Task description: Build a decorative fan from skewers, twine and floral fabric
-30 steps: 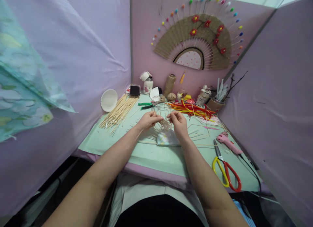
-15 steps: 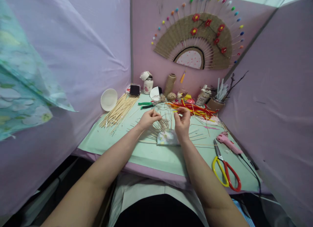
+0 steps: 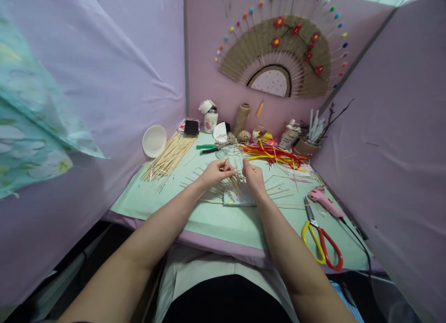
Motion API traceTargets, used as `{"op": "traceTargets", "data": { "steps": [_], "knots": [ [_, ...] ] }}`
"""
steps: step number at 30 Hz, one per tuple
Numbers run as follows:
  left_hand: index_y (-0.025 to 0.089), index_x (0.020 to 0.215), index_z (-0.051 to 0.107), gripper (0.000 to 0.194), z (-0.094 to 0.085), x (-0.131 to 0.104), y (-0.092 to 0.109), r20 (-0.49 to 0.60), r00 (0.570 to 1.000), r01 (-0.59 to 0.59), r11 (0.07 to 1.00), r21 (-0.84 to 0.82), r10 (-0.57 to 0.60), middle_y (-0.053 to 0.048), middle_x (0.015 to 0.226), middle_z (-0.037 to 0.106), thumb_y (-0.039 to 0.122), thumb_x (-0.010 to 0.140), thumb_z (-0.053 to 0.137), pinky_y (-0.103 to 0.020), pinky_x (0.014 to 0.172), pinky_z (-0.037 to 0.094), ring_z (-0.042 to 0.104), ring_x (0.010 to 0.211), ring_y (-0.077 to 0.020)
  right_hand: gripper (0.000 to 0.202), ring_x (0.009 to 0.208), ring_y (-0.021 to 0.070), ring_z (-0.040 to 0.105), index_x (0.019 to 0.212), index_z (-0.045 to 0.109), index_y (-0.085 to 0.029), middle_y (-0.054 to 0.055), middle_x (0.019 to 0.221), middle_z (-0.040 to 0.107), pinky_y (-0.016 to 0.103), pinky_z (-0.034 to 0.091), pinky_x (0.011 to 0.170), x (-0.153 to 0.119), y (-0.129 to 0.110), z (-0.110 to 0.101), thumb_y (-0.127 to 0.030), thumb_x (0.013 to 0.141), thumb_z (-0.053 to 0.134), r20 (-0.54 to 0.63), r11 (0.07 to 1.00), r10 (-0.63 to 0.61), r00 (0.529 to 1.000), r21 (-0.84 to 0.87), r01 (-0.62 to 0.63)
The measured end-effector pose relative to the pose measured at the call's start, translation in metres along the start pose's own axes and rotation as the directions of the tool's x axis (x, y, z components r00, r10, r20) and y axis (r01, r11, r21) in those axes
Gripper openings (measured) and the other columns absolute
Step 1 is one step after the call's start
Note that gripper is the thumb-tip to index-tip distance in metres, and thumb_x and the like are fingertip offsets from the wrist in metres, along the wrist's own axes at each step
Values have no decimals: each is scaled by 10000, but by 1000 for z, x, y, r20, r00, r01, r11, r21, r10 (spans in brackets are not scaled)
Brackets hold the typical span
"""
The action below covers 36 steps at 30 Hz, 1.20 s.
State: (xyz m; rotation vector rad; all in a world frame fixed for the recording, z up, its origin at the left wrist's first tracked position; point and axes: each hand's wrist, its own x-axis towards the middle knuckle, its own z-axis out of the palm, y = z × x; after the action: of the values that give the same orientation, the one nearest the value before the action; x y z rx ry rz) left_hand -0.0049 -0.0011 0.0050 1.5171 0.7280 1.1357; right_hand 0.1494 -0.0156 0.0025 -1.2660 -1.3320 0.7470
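My left hand (image 3: pixel 219 171) is closed in a pinch on thin brown twine (image 3: pixel 237 182), whose loose loops dangle below the fingertips. Close beside it, my right hand (image 3: pixel 253 178) is curled shut with the thumb on top; what lies in its fingers is too small to make out. Under both hands a half-round piece of floral fabric (image 3: pixel 231 198) lies flat on the table, with thin sticks (image 3: pixel 281 192) spreading from it like a fan. My right hand covers part of the fabric.
Wooden sticks (image 3: pixel 170 159) lie at the left by a white dish (image 3: pixel 154 141). Green-handled pliers (image 3: pixel 207 149), a twine spool (image 3: pixel 242 119) and red and yellow pipe cleaners (image 3: pixel 275 154) lie behind. At right are scissors (image 3: pixel 321 239) and a pink glue gun (image 3: pixel 325 202).
My left hand has moved slightly right with the twine. My right hand has moved a little left and lower, closer to the left, and its fingers have curled in.
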Motion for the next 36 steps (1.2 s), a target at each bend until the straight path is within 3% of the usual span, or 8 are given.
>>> {"op": "traceTargets", "data": {
  "steps": [8,14,20,26,36],
  "knots": [
    [197,595,346,480,-2,2,-4,-8,999,46,993,-111,-47,21,638,584,308,589,813,-264,707,443,611,739,-145,569,537,131,343,509,403,-228,-32,501,367,286,320,545,0,1,1,-697,820,485,1,992,-122,992,-2,122],
    [183,662,385,456,-2,2,-7,15,997,75,976,-205,-73,24,708,606,348,623,808,-241,645,435,630,660,-118,504,570,141,384,556,452,-224,-28,547,413,284,339,585,1,1,-1,-633,850,471,44,988,-149,988,-34,150],
    [146,762,540,350,-4,4,-10,-14,997,69,992,-110,-70,28,642,608,330,639,811,-233,609,439,605,588,-100,434,602,147,421,562,466,-222,-23,565,449,284,352,616,1,1,0,-540,858,467,64,986,-154,986,-52,158],
    [148,797,553,395,-3,6,-10,-48,997,59,984,-168,-68,37,681,611,332,596,840,-239,596,467,596,567,-87,382,620,152,440,571,474,-223,-20,591,463,290,362,644,-1,0,0,-468,863,468,86,984,-166,982,-53,171],
    [149,789,567,361,-4,7,-13,-105,990,77,989,-130,-91,42,652,610,310,600,830,-225,560,428,574,533,-80,339,658,163,468,605,531,-217,-4,638,528,296,382,668,0,2,1,-448,850,496,100,980,-184,978,-59,191]
  ]
}}
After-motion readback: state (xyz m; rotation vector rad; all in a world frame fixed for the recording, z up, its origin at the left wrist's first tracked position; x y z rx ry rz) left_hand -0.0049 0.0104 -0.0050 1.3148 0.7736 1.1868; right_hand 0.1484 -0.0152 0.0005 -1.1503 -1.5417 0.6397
